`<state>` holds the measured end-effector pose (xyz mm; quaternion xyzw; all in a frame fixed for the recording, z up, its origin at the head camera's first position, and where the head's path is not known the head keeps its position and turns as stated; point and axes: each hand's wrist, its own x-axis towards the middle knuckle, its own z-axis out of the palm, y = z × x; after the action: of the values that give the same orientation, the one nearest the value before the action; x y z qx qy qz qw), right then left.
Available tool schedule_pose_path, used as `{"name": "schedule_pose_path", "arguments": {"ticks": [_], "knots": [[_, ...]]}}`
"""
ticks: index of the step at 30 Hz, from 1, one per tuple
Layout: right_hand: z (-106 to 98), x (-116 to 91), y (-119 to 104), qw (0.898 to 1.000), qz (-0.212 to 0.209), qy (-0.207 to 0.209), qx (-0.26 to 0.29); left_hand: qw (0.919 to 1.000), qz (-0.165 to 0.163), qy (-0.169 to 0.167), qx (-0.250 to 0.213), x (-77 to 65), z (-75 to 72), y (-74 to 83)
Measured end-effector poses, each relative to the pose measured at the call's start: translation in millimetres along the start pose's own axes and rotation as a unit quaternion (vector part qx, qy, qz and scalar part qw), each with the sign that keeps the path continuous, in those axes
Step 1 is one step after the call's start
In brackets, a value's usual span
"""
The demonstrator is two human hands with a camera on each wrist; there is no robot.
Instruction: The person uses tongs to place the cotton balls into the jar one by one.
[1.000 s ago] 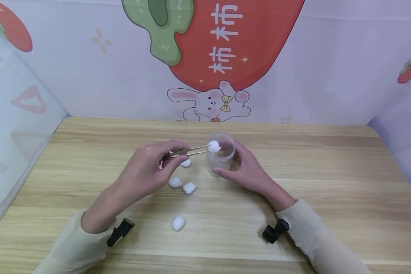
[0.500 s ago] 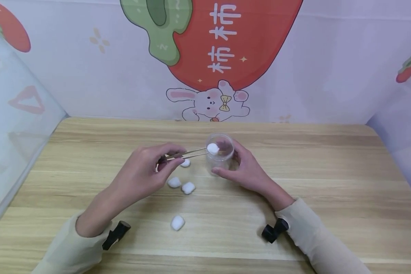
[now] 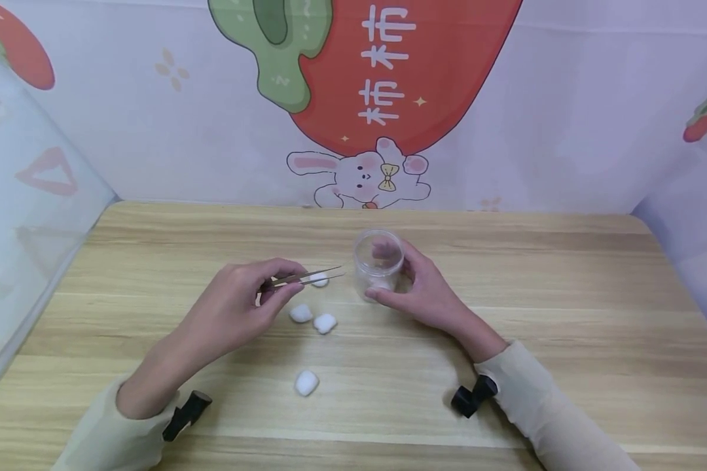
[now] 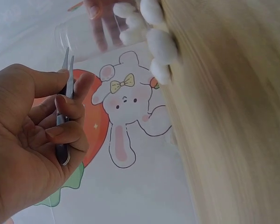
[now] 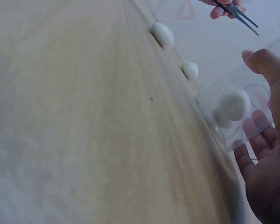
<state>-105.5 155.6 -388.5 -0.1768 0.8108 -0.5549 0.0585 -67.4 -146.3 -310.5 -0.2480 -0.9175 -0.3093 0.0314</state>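
My left hand [image 3: 241, 297] pinches a pair of metal tweezers [image 4: 64, 109], whose two tips stand apart with nothing between them, just left of the jar. A clear plastic jar [image 3: 379, 261] stands upright without a lid on the table. My right hand [image 3: 421, 284] holds it from the right, thumb on the near side and fingers behind. White cotton balls [image 5: 234, 103] lie at the jar's bottom. Outside it, left of the jar, are several more: one cotton ball [image 3: 319, 281] partly behind the tweezers, a close pair [image 3: 325, 323], and one nearer the front [image 3: 307, 383].
The wood-grain table [image 3: 565, 294] reaches back to a printed cloth backdrop [image 3: 536, 131] with a rabbit and a red fruit. Cloth also hangs at both sides. A black wrist camera [image 3: 187, 415] sits at the left cuff, another wrist camera [image 3: 474, 396] at the right.
A cotton ball held in the tweezers over the jar's mouth has been let go into the jar. My left hand has drawn back left with the tweezers. The right hand stays put.
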Motion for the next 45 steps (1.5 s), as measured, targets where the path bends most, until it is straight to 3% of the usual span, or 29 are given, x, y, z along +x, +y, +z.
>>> {"name": "schedule_pose_path", "arguments": {"ticks": [13,28,45], "knots": [[1.0,-1.6,1.9,1.000,0.005,0.001,-0.008,0.9994,-0.029,-0.019,0.010,-20.0,1.2,-13.6],[0.3,-2.2,-2.0,1.000,0.002,0.000,-0.006,0.9985,-0.045,-0.008,0.029,-48.7,4.4,-31.6],[1.0,-0.9,0.3,1.000,0.001,0.003,-0.007,0.9966,-0.060,-0.040,0.040,-55.9,3.7,-40.8]]}}
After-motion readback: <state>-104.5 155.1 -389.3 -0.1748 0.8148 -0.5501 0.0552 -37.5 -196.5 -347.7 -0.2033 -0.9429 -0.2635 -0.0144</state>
